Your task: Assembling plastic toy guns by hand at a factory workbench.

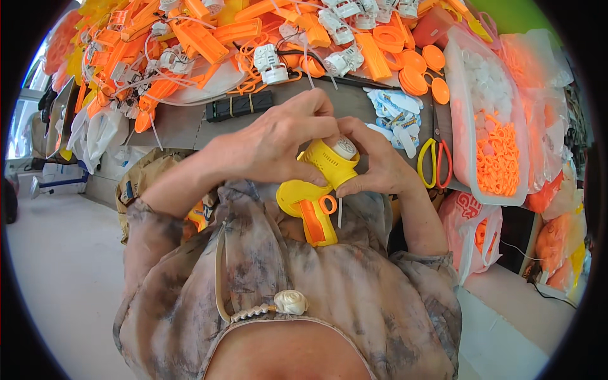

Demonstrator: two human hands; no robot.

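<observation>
Both hands hold a yellow plastic toy gun point(330, 167) close to my chest, just in front of the table edge. My left hand point(272, 139) grips its upper left side, with the thumb pressed along the yellow shell. On the other side, my right hand point(380, 158) curls round the barrel end, thumb below and fingers above. A white round part point(345, 148) sits in that end, near the fingertips. The handle points down and carries an orange panel point(311, 221) and an orange ring-shaped trigger point(327, 204). A thin pale tube point(339, 214) hangs beneath the toy.
Orange plastic parts point(196, 39) and white mechanisms point(270, 63) cover the back of the table. A banded black block point(239, 106), stickers point(396, 113) and scissors point(436, 158) lie nearer. At right stands a clear bin point(464, 136) of small orange pieces, above a plastic bag point(453, 231).
</observation>
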